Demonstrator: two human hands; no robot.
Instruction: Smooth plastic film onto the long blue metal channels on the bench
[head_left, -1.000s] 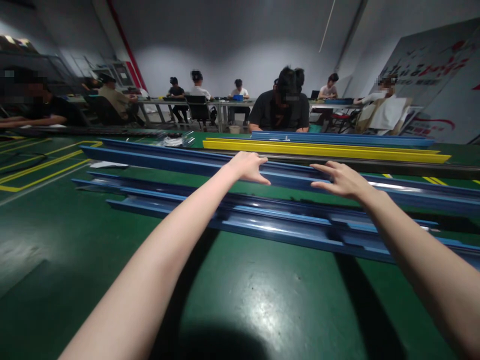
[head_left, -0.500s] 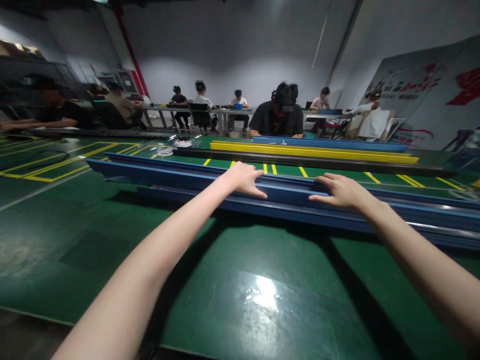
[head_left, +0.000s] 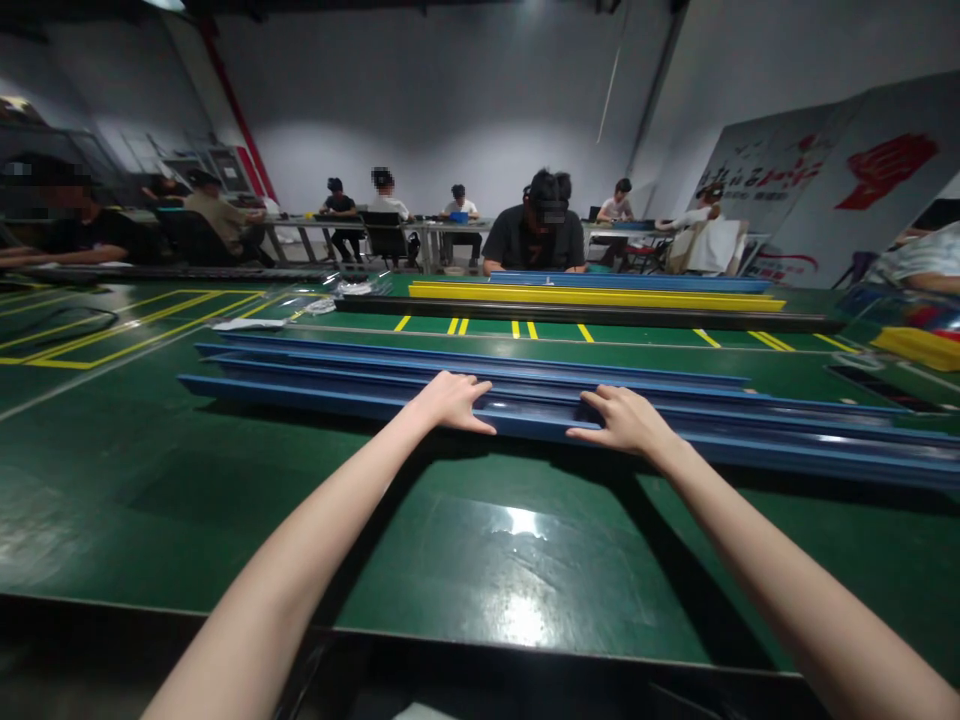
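Note:
My left hand [head_left: 452, 400] grips a long blue plastic channel [head_left: 529, 427], thumb on its front wall and fingers reaching over toward the back. A short way to the right, my right hand [head_left: 628, 418] holds the same channel in much the same manner. The channel lies lengthwise across the view, its hollow side facing up, close above or on the green table [head_left: 300, 540]. Right behind it runs another long blue channel [head_left: 337, 353], roughly parallel. My hands partly hide where the pieces meet.
Farther back lie a black strip [head_left: 600, 315], a yellow strip [head_left: 600, 296] and another blue strip [head_left: 637, 284]. A person [head_left: 534, 235] sits opposite. Clear plastic wrapping [head_left: 352, 288] rests at the back left. At right are a dark flat device [head_left: 885, 388] and a yellow piece [head_left: 919, 347].
Both hands have brought the held blue channel lower and nearer to me, to the front of the other blue piece. The camera view has turned slightly to the right.

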